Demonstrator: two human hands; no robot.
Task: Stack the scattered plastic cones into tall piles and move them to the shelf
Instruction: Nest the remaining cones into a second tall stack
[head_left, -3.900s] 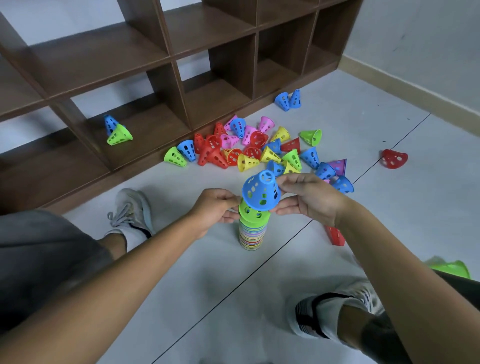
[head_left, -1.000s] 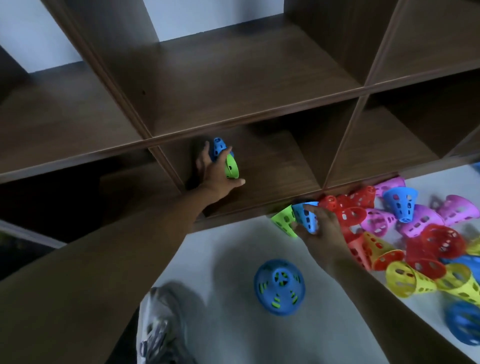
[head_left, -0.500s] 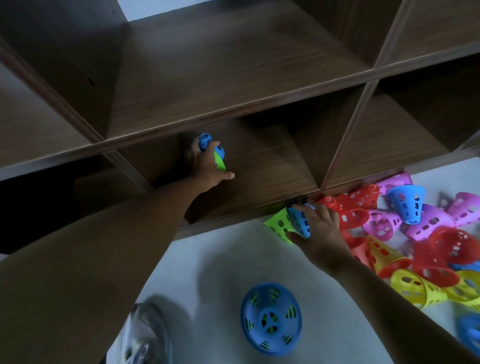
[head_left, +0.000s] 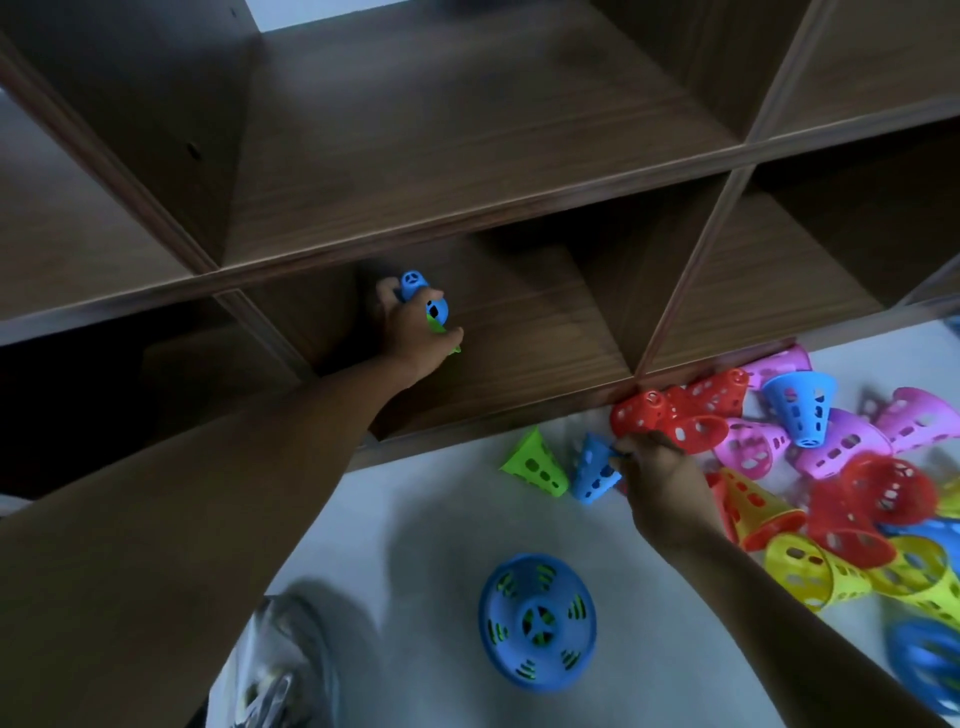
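Observation:
My left hand reaches into a bottom compartment of the brown shelf and grips a blue cone together with a green cone mostly hidden under the fingers. On the floor, my right hand pinches the rim of a small blue cone lying on its side beside a green cone. A tall stack topped by a blue cone stands on the floor, seen from straight above. A heap of red, pink, yellow and blue cones lies to the right.
A grey shoe sits at the bottom left near the stack. The shelf's bottom board edge runs just behind the loose cones. White floor shows between the shoe, the stack and the heap.
The view has drawn closer to the shelf. My right hand has shifted right off the blue cone's body to its rim; the left hand stays on the cones inside the compartment.

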